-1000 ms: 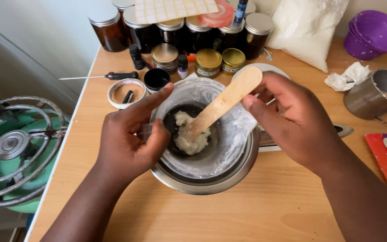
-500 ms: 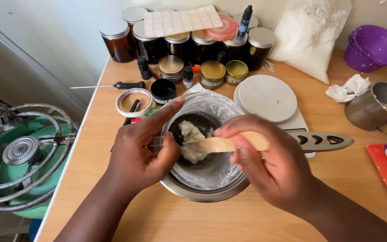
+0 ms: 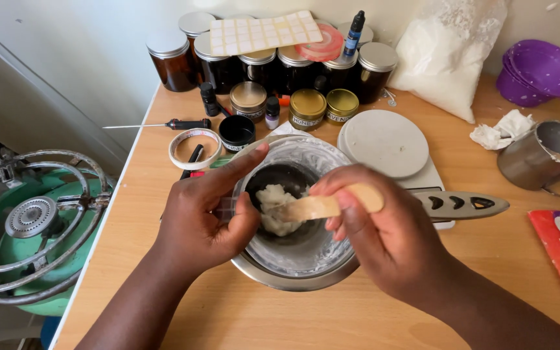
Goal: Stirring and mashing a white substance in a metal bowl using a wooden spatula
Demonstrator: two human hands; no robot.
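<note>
Now, right hand [image 3: 384,240] grip clamped on wooden spatula [image 3: 322,206], left hand [image 3: 205,217] clasping bowl [image 3: 293,275] rim.

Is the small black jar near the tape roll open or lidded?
Open. The small black jar shows a dark round mouth with no lid on it, beside the tape roll; whether anything is inside, cannot tell.

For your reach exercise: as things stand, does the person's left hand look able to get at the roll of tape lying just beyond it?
Probably yes. The left hand grips the rim of the clear bowl, and the roll of tape lies flat just beyond it on the wooden table. Only a pen sits between them, but the hand would have to let go first.
</note>
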